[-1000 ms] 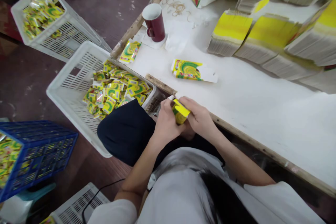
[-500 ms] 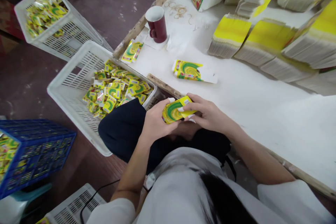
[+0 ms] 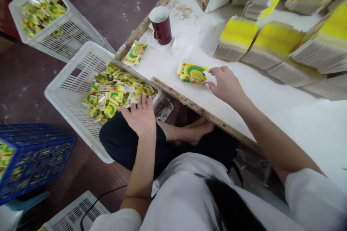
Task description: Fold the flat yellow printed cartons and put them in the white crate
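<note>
My left hand [image 3: 141,115] is spread, palm up, over my knee at the near side of a white crate [image 3: 73,90] of small yellow-green boxes [image 3: 115,97]. Nothing is in it. My right hand [image 3: 226,85] reaches over the white tabletop [image 3: 244,115], thumb and fingers apart around the right end of a flat yellow-green box [image 3: 192,73]. Whether the fingertips touch that box is hard to tell. Another yellow-green packet [image 3: 135,53] lies at the table's left corner, beside a dark red mug [image 3: 162,29].
Stacks of yellow-topped cards [image 3: 238,38] stand at the back right of the table, with rubber bands [image 3: 184,11] nearby. A wooden strip [image 3: 195,106] edges the table. A second filled white crate [image 3: 67,36] and a blue crate [image 3: 40,158] are on the left.
The box both hands held has left them. My left hand moved left and opened over the crate; my right hand moved up and right to the box on the table.
</note>
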`<state>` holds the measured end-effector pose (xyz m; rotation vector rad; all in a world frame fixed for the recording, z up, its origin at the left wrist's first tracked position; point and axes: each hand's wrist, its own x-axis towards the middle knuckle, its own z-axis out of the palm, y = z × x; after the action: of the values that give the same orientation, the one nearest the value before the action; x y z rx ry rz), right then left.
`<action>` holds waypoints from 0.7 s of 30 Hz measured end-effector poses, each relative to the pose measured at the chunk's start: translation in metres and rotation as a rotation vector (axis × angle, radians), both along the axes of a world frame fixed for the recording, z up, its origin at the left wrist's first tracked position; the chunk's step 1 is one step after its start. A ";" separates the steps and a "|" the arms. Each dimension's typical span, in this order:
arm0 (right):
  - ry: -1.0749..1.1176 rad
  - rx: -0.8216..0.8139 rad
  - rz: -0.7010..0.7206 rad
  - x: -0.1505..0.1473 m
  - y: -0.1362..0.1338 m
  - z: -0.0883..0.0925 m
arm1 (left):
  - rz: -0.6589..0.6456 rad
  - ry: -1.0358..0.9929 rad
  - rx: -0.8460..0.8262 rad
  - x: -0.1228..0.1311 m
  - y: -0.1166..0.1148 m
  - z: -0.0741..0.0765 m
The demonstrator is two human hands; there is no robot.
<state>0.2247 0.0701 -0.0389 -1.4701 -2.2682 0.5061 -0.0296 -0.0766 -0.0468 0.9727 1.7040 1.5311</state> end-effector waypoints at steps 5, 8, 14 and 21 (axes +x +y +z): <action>-0.092 -0.005 -0.073 -0.014 0.016 -0.031 | 0.162 -0.565 -0.042 0.022 -0.004 -0.001; -0.026 0.012 -0.085 -0.015 0.016 -0.033 | 0.152 -0.623 -0.062 0.035 -0.007 -0.002; 0.230 -0.080 0.006 -0.017 -0.018 0.013 | -0.004 -0.716 0.028 0.057 -0.004 -0.001; 0.531 -0.492 0.370 -0.051 -0.101 0.036 | 0.028 -0.672 0.358 0.072 0.006 0.029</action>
<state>0.1738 -0.0306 -0.0032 -0.9242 -2.0476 1.4582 0.0424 -0.0703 -0.0182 0.4971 0.9951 1.9390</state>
